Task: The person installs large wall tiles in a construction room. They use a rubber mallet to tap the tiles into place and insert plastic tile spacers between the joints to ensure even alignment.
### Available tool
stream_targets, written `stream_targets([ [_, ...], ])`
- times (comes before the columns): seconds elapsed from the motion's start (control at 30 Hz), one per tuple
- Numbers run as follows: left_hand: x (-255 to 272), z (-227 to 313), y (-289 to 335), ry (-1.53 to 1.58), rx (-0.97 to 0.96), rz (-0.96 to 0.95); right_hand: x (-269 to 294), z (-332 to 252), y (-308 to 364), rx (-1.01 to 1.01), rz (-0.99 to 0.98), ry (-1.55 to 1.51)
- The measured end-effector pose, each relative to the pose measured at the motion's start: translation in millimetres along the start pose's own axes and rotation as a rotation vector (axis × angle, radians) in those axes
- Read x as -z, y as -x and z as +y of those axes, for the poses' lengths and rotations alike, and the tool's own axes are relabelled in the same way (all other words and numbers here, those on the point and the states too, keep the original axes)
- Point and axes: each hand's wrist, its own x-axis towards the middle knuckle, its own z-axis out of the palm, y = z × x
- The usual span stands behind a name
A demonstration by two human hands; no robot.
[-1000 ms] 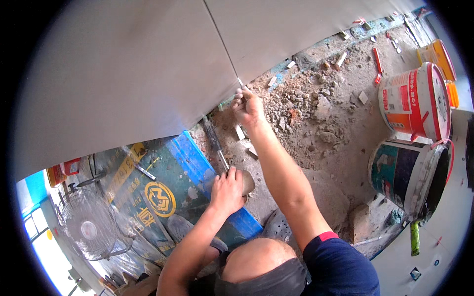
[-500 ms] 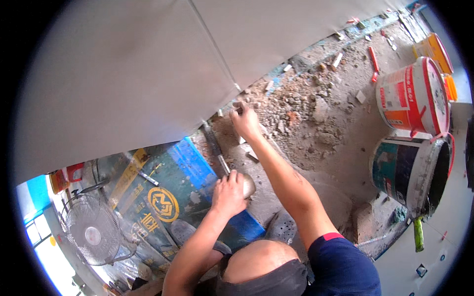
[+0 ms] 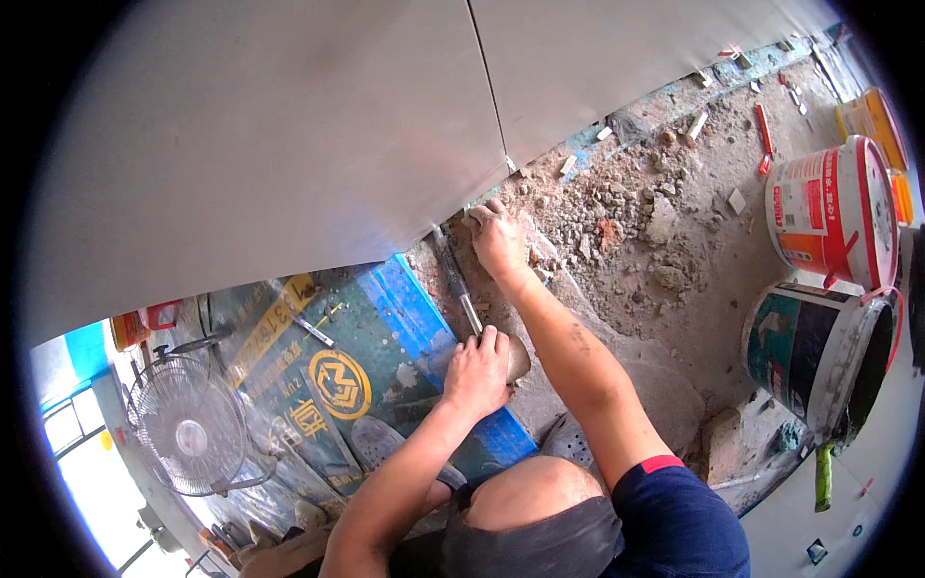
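My left hand [image 3: 478,374] is closed over the pale rounded head [image 3: 518,359] of what looks like a mallet. Its silver shaft [image 3: 469,310] runs away from me to a dark grip [image 3: 447,262], whose far end meets the lower edge of a large grey panel [image 3: 289,144]. My right hand [image 3: 500,245] is just right of that grip, down at the panel's edge, its fingers curled. Whatever they hold, if anything, is hidden. A dark seam [image 3: 489,87] separates this panel from another [image 3: 617,58] on its right.
Rubble [image 3: 617,222] lies right of my right hand. At the right are a red-and-white bucket [image 3: 819,207], a dark-labelled bucket [image 3: 785,337] and a yellow one [image 3: 872,125]. A fan [image 3: 191,436] stands left, beside a green printed sheet [image 3: 385,337] with a blue strip [image 3: 405,299].
The view has shifted, so the surroundings sit further right. My right hand's fingers have come against the panel's edge, and the seam looks darker. My left hand keeps its hold on the mallet.
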Motion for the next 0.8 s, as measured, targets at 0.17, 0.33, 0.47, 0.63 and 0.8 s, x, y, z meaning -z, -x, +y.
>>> stream_targets([
  [0.17, 0.7, 0.7, -1.7, 0.014, -0.003, -0.006, -3.2, 7.6, -1.5, 0.035, 0.014, 0.012],
  [0.33, -0.1, -0.1, -1.1, 0.017, -0.006, -0.002, -1.3, 5.3, -2.5, 0.034, -0.012, -0.032],
  [0.47, -1.0, 0.0, -0.8, -0.007, -0.01, 0.013, -0.8, 4.1, -2.8, 0.027, -0.017, -0.041],
  [0.63, -2.0, -0.9, -0.5, -0.01, -0.01, 0.007, 0.0, 2.5, -3.8, 0.007, -0.036, -0.052],
  [0.8, -13.1, -4.2, -1.9, 0.003, -0.004, -0.003, -1.5, 4.0, -2.5, 0.025, -0.013, -0.027],
])
